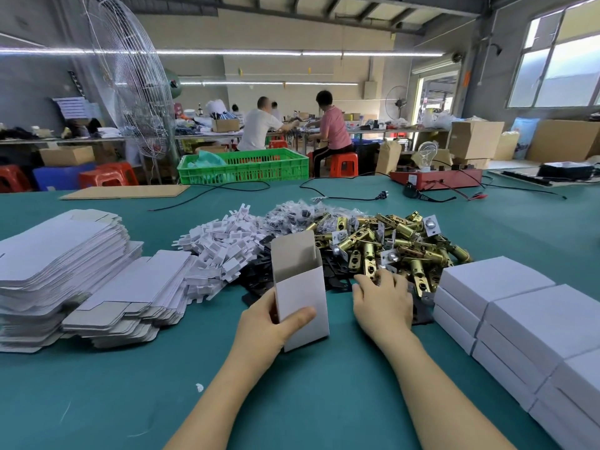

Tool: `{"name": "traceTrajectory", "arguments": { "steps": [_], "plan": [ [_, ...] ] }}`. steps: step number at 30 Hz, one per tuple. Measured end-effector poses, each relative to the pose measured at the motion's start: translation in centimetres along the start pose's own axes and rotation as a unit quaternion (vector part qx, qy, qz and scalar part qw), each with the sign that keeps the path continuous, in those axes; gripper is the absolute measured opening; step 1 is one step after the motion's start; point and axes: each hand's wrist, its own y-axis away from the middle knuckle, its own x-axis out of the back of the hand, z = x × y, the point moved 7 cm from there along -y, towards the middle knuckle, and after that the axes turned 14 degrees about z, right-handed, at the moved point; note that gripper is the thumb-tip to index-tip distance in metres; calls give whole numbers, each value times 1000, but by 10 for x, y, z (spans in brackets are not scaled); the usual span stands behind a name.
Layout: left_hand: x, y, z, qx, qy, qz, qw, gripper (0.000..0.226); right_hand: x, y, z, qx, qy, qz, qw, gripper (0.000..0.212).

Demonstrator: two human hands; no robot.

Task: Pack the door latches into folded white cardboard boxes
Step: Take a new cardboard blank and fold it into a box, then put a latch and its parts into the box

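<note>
My left hand point(263, 323) grips a folded white cardboard box point(302, 287) that stands upright on the green table with its top flap open. A heap of brass door latches point(386, 245) lies just behind and to the right of it. My right hand point(383, 300) reaches into the near edge of that heap, its fingers curled down over a latch there; the fingertips are hidden among the parts. Black flat plates point(259, 274) lie under and left of the heap.
Stacks of flat unfolded box blanks point(65, 271) fill the left side. White cardboard inserts point(224, 251) and small bagged parts point(292, 216) lie behind the box. Closed white boxes point(526, 316) are stacked at the right. Cables, a red tester and a green crate sit farther back.
</note>
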Motion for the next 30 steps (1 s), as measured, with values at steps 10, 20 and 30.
{"name": "traceTrajectory", "arguments": {
  "steps": [10,20,30],
  "plan": [
    [-4,-2,-1,1,12,-12,1000,33,9,-13,1,33,54,69,996,34],
    [-10,0,1,5,1,-41,999,40,10,-24,12,-19,79,65,995,55],
    [-14,1,-4,11,8,-74,997,40,8,-29,16,-66,59,57,994,45]
  ]
}}
